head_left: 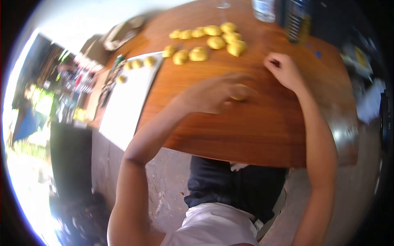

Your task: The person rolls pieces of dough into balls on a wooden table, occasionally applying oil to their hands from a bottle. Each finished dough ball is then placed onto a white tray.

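My left hand (215,93) reaches over the wooden table, its fingers blurred and curved round a yellow dough ball (238,96). Only part of that ball shows. To the right, my right hand (283,69) is curled into a loose fist, and I see nothing in it. Beyond both hands, several yellow dough balls (198,54) lie in uneven rows on the table (197,137). A few smaller balls (148,61) rest on a white board (125,100) at the left.
A clear bottle (263,10) and a dark container with yellowish sides (298,20) stand at the far right. The base of a glass (223,5) shows at the back. Brown bags or boxes (119,35) sit behind the board. The table's near edge runs above my lap.
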The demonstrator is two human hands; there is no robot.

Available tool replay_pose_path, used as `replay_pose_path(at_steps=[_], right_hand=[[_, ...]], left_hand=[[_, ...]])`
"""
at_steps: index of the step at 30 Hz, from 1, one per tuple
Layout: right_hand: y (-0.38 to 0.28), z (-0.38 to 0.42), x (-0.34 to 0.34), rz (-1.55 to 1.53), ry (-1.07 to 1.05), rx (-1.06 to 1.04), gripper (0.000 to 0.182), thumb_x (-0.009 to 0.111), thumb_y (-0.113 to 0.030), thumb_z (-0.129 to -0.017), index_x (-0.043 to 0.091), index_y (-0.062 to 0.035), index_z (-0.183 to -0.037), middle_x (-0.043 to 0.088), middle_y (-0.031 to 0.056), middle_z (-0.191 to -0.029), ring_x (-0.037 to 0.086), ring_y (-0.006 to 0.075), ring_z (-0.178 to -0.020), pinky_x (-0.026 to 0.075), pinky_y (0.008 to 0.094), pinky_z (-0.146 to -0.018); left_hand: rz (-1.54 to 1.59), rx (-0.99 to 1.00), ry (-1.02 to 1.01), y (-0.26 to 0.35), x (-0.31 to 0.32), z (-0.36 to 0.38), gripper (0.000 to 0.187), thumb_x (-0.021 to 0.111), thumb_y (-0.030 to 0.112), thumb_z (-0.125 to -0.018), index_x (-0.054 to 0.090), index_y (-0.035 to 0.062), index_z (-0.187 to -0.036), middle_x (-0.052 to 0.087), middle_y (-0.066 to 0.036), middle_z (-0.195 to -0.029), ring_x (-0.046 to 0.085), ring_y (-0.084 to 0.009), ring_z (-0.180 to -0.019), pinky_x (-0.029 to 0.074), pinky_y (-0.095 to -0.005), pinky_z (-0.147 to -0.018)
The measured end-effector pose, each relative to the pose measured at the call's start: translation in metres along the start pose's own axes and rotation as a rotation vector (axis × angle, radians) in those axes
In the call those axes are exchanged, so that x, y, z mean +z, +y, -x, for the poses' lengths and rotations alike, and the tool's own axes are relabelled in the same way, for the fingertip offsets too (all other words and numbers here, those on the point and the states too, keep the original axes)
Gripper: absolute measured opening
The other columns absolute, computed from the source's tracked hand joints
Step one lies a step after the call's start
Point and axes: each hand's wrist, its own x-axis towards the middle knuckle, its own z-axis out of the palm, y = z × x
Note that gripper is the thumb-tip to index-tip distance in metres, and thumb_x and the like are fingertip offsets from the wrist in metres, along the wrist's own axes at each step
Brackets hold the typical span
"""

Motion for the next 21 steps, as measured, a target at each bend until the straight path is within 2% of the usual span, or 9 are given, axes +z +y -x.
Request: replay_pose_path(at_steps=[2,4,7,11,13,16,17,19,21], right_hand=[[0.003,0.000,0.001,-0.002,0.016,-0.062,0.012,0.065,-0.008,-0.096,0.066,0.0012,-0.088,0.065,0.0071,-0.079,0.059,0.0124,-0.076,0.049,0.0308,-0.072],[0.003,0.002,-0.003,-0.006,-0.013,0.023,0.012,0.066,-0.009,-0.095,0.065,0.0014,-0.089,0.062,0.0053,-0.076,0.057,0.0119,-0.073,0.047,0.0304,-0.070],[-0.015,0.004,-0.007,0.028,-0.001,0.064,0.012,0.066,-0.009,-0.096,0.065,0.0019,-0.089,0.063,0.0060,-0.075,0.057,0.0132,-0.071,0.047,0.0307,-0.068],[-0.020,0.005,-0.010,0.060,-0.028,0.128,0.012,0.066,-0.009,-0.096,0.065,0.0018,-0.091,0.063,0.0065,-0.077,0.057,0.0134,-0.072,0.047,0.0306,-0.070],[-0.016,0.005,-0.007,0.042,-0.027,0.118,0.012,0.066,-0.009,-0.097,0.065,0.0014,-0.091,0.062,0.0053,-0.077,0.055,0.0118,-0.072,0.046,0.0297,-0.069],[-0.005,0.002,-0.001,0.047,0.002,-0.026,0.011,0.066,-0.008,-0.095,0.065,0.0017,-0.091,0.065,0.0101,-0.080,0.060,0.0165,-0.074,0.049,0.0329,-0.072],[0.003,0.001,0.002,0.036,0.019,-0.048,0.011,0.066,-0.008,-0.095,0.065,0.0018,-0.091,0.066,0.0125,-0.080,0.062,0.0191,-0.075,0.050,0.0347,-0.072],[0.006,0.000,0.003,0.007,0.003,-0.040,0.012,0.066,-0.011,-0.094,0.066,-0.0002,-0.088,0.065,0.0119,-0.076,0.062,0.0184,-0.072,0.050,0.0354,-0.070],[-0.003,0.000,-0.001,0.067,-0.007,0.012,0.011,0.067,-0.013,-0.091,0.070,-0.0021,-0.091,0.071,0.0164,-0.083,0.070,0.0282,-0.077,0.053,0.0393,-0.072]], left_hand=[[-0.008,-0.041,-0.040,-0.001,0.006,-0.005,0.056,0.072,0.000,-0.078,0.065,0.0130,-0.132,0.057,-0.015,-0.141,0.052,-0.0343,-0.134,0.047,-0.0448,-0.110],[0.000,-0.014,-0.138,-0.001,0.000,-0.013,0.049,0.071,-0.001,-0.078,0.065,0.0090,-0.126,0.059,-0.016,-0.133,0.057,-0.0378,-0.121,0.051,-0.0473,-0.101],[0.022,-0.096,-0.226,-0.001,-0.005,-0.019,0.045,0.074,0.003,-0.077,0.067,0.0086,-0.121,0.062,-0.014,-0.122,0.059,-0.0368,-0.118,0.051,-0.0471,-0.098],[0.068,-0.134,-0.189,-0.003,-0.006,-0.022,0.042,0.075,0.006,-0.077,0.068,0.0082,-0.118,0.064,-0.015,-0.113,0.061,-0.0371,-0.112,0.051,-0.0462,-0.097],[0.074,-0.286,-0.166,0.004,-0.011,-0.022,0.038,0.075,0.010,-0.077,0.070,0.0078,-0.114,0.065,-0.016,-0.109,0.063,-0.0381,-0.107,0.052,-0.0460,-0.094],[0.036,-0.211,-0.053,0.003,-0.008,-0.018,0.037,0.075,0.012,-0.077,0.072,0.0082,-0.114,0.065,-0.018,-0.109,0.064,-0.0385,-0.104,0.054,-0.0456,-0.090],[0.027,-0.249,-0.073,0.002,-0.002,-0.014,0.040,0.075,0.012,-0.077,0.072,0.0090,-0.117,0.065,-0.018,-0.110,0.064,-0.0385,-0.105,0.054,-0.0450,-0.092],[0.079,-0.282,-0.098,0.002,0.003,-0.012,0.046,0.078,0.016,-0.076,0.072,0.0102,-0.120,0.065,-0.019,-0.114,0.064,-0.0383,-0.110,0.053,-0.0446,-0.095],[0.074,-0.295,-0.039,0.010,-0.008,-0.007,0.053,0.083,0.021,-0.072,0.071,0.0114,-0.123,0.064,-0.018,-0.123,0.062,-0.0365,-0.118,0.052,-0.0439,-0.100]])
